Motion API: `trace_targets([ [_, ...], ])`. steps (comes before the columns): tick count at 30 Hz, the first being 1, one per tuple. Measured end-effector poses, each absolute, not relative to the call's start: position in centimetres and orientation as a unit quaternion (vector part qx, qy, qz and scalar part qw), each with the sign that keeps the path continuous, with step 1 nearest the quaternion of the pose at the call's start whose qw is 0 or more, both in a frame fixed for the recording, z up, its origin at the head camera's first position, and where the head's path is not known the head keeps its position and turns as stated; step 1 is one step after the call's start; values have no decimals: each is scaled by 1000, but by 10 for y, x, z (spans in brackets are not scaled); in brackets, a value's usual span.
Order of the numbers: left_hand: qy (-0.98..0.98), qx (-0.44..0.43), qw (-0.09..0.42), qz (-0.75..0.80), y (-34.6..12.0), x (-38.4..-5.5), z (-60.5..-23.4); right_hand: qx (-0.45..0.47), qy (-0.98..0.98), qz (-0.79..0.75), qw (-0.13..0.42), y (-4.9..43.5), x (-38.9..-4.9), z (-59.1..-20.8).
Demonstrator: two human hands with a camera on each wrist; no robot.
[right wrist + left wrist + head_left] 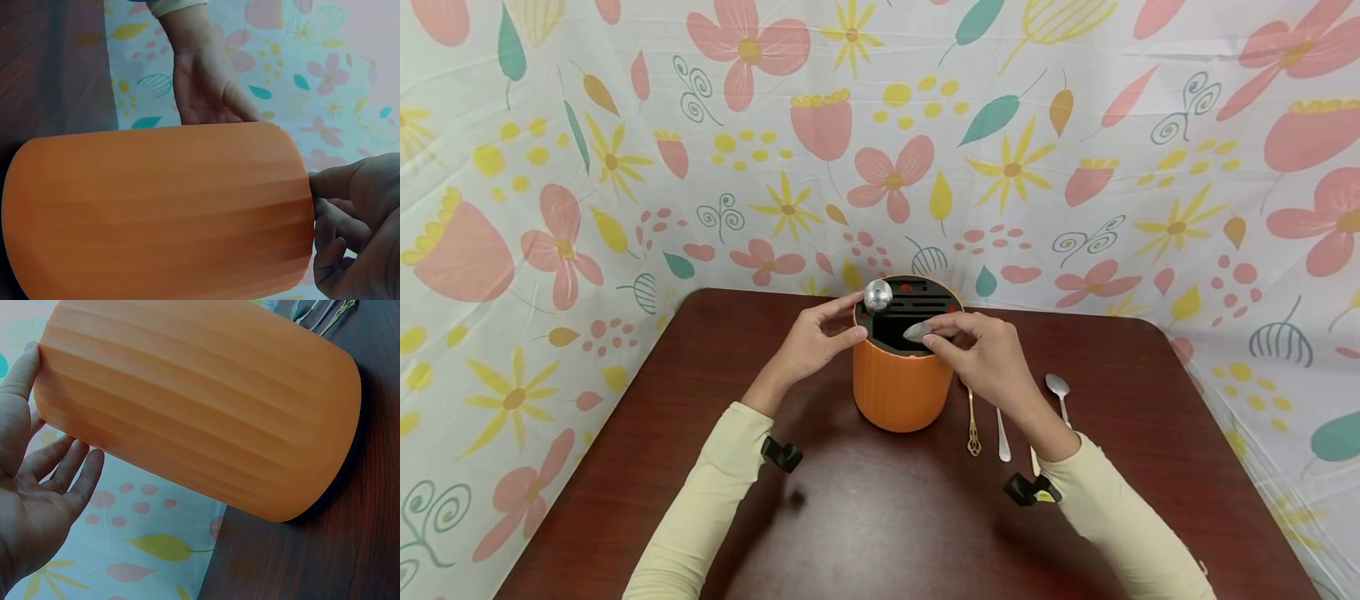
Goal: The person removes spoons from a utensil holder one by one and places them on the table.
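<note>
An orange ribbed utensil holder with a black slotted top stands on the table. My right hand pinches a spoon over the large opening; its metal bowl shows by the fingertips, and its handle is hidden. On the holder's left side, my left hand touches the rim with thumb and fingers fairly straight. A shiny round metal utensil head sticks up at the left of the top, near the left fingertips. In the right wrist view the holder's wall hides the spoon.
Right of the holder lie a gold ornate handle, a silver handle and a silver spoon, with another gold handle partly under the right wrist. A flowered cloth hangs behind the dark wooden table.
</note>
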State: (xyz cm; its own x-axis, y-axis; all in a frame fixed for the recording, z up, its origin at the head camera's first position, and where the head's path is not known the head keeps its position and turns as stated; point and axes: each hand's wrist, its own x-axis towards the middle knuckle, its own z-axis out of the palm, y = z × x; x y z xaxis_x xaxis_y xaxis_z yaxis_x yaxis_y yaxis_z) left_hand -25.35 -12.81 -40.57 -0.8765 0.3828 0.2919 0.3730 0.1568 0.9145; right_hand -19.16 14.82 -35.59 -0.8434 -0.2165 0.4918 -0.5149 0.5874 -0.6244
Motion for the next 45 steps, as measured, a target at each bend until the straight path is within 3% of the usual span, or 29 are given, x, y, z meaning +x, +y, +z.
trace_targets([
  [27, 768, 252, -3, 589, -128, -251, -406, 236, -834, 492, 84, 162, -209, -327],
  [45, 769, 239, 13, 593, -124, -234, -382, 257, -825, 486, 130, 158, -211, -278],
])
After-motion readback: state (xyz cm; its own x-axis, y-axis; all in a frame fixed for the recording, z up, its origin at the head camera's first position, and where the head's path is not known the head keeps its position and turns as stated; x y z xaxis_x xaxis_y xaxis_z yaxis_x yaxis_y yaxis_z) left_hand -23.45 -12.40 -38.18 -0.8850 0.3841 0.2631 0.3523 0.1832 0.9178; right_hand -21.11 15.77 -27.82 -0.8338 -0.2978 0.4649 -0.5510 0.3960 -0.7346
